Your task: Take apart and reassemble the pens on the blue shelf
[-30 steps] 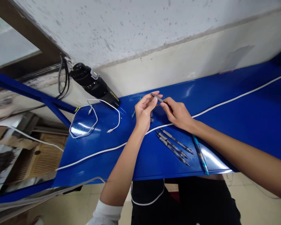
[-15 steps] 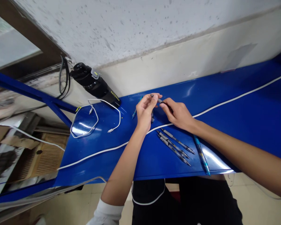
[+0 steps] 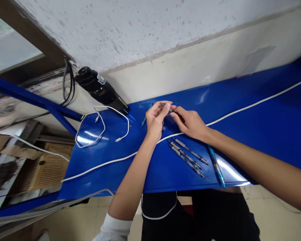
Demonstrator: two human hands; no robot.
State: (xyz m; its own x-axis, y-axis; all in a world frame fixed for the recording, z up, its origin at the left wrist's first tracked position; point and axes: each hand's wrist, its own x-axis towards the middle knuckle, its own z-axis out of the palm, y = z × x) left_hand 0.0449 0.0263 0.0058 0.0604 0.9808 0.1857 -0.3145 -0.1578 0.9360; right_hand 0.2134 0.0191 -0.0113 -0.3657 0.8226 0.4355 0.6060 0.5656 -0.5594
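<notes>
My left hand (image 3: 157, 118) and my right hand (image 3: 188, 122) meet over the blue table (image 3: 256, 134), their fingertips together on a slim grey and black pen (image 3: 167, 107). Most of its length is hidden by my fingers. Below my right wrist lie several grey and black pens (image 3: 187, 156), side by side. A blue pen (image 3: 216, 166) lies to their right. Beyond my left hand lies a teal pen (image 3: 145, 117), and a small dark pen part (image 3: 163, 126) sits just below my fingers.
A white cable (image 3: 243, 110) runs along the table under my forearms. A coiled white charging cable (image 3: 100, 124) and a black bottle (image 3: 101, 90) are at the left end, by the wall. Blue metal frame bars and wires are beyond the table's left end.
My hands have drawn slightly closer together, and the pen has turned a little between my fingers, with less of it showing. The pens on the table have not moved.
</notes>
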